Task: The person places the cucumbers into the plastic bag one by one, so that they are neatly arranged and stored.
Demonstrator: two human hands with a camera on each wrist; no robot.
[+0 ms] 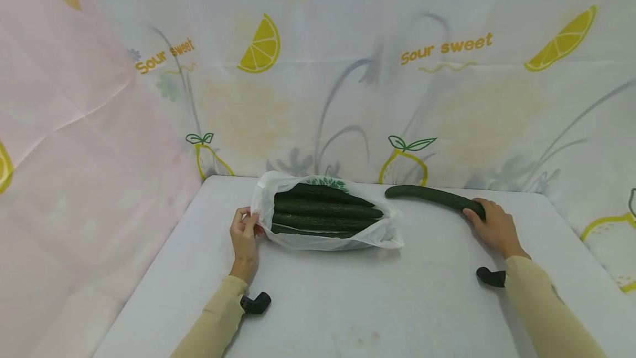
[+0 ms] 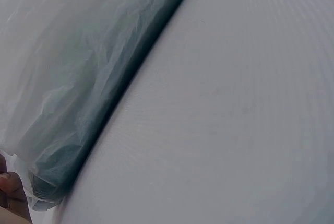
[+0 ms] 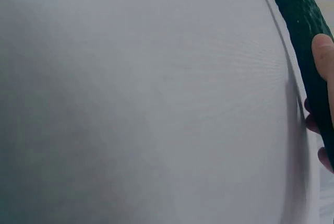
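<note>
A white plastic bag (image 1: 318,243) lies on its side on the table, its mouth spread so that several dark green cucumbers (image 1: 325,209) show inside. At the bag's left end my left hand (image 1: 244,239) pinches the rim between thumb and fingers. In the left wrist view the bag (image 2: 68,78) fills the upper left, and only a bit of the hand (image 2: 14,195) shows. Off to the right, my right hand (image 1: 497,228) grips one end of a single long cucumber (image 1: 432,195). The right wrist view shows the thumb across this cucumber (image 3: 297,15), fingers around its far side.
The white-covered table (image 1: 318,303) ends at the back against a hanging cloth (image 1: 318,70) printed with lemons and words. Black wrist-camera mounts (image 1: 255,303) stick out from both sleeves close to the tabletop.
</note>
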